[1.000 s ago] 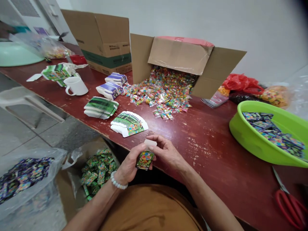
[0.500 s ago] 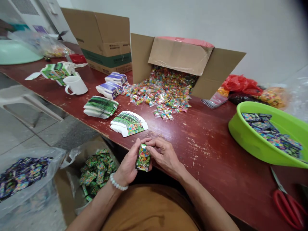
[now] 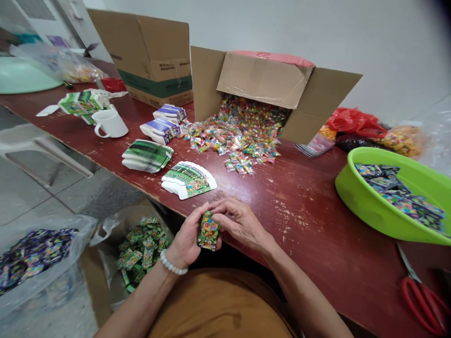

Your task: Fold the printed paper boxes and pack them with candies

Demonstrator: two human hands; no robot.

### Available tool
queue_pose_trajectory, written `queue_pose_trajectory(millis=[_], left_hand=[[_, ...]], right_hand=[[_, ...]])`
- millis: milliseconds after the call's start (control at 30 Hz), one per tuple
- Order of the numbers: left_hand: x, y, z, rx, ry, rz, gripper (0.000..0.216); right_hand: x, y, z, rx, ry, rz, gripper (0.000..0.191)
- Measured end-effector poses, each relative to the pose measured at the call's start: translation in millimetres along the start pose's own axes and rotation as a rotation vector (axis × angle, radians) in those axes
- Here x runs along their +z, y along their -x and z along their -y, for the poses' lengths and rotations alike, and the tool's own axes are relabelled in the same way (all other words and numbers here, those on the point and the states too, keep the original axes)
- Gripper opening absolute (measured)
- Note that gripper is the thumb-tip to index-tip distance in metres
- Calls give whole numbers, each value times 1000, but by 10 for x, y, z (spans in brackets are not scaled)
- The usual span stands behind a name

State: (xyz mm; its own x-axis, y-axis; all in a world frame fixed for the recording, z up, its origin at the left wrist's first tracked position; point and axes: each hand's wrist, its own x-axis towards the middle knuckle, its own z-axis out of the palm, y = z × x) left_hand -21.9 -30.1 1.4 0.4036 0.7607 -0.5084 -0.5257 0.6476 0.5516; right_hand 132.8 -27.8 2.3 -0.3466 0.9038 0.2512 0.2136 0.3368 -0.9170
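A small green printed box [image 3: 208, 231] is held upright at the near edge of the red table [image 3: 310, 211]. My left hand [image 3: 186, 239] wraps round its left side and bottom. Fingers of my right hand [image 3: 237, 223] press down on the box's top end. Just beyond my hands lies a fanned stack of flat green box blanks [image 3: 188, 180]. Further back, a tipped cardboard carton [image 3: 268, 87] spills a heap of small wrapped sweets [image 3: 239, 136] onto the table.
A lime basin [image 3: 373, 206] with dark printed boxes stands at right, red scissors [image 3: 423, 295] near it. More blank stacks [image 3: 147, 156], purple boxes [image 3: 164, 126], a white mug [image 3: 110, 124] and a closed carton [image 3: 155, 61] stand at left. Bags of filled boxes [image 3: 141, 249] sit below the table.
The white top flap that stood open on the box has been folded down. My right fingers have moved onto the box's top and now press it closed.
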Motion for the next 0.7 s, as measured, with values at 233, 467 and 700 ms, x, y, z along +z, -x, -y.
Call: queue_pose_trajectory(millis=[233,467,700], left_hand=[[8,-80,6,-66,183,-32,28],[-37,-90,-24,-69,297,11,43],[-144,-55,-43,-98,304,-73,41]], right_hand=[[89,131,-92,-113,350,141,99],[278,70,-38,-180,437,6,77],[481,-6,-149,-113,273,-3,67]])
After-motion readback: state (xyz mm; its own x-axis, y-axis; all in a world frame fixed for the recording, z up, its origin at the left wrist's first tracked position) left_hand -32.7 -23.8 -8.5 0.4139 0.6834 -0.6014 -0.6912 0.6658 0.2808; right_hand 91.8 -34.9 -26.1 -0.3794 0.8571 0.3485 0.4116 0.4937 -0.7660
